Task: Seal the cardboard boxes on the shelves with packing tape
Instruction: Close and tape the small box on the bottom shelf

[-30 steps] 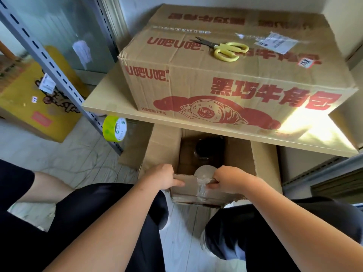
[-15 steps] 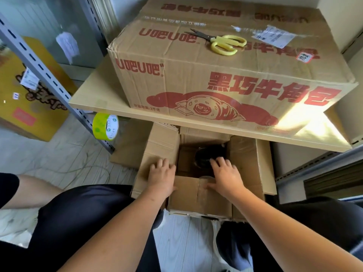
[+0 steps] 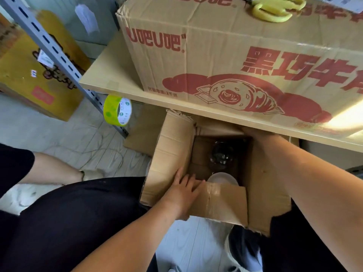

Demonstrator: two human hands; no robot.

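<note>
A small open cardboard box [image 3: 170, 154] stands on the floor under the wooden shelf board [image 3: 104, 75]. Inside it lie a dark round item [image 3: 221, 154] and a pale round lid [image 3: 222, 177]. My left hand [image 3: 184, 191] rests flat, fingers straight, on the near flap [image 3: 225, 201], which has old clear tape on it. My right hand [image 3: 257, 133] reaches across to the box's far edge; its fingers are hidden under the shelf board. A yellow-green tape roll [image 3: 117, 110] sits by the grey shelf post [image 3: 49, 46]. A large printed box [image 3: 235, 55] sits on the shelf.
Yellow-handled scissors [image 3: 275, 8] lie on top of the large printed box. A yellow carton [image 3: 29, 75] stands on the floor at the left behind the post. Flat cardboard [image 3: 141, 134] lies on the floor left of the open box. My knees flank the box.
My right hand has left the near flap and reached to the far side of the box under the shelf. My left hand slid onto the near flap. The view has moved closer.
</note>
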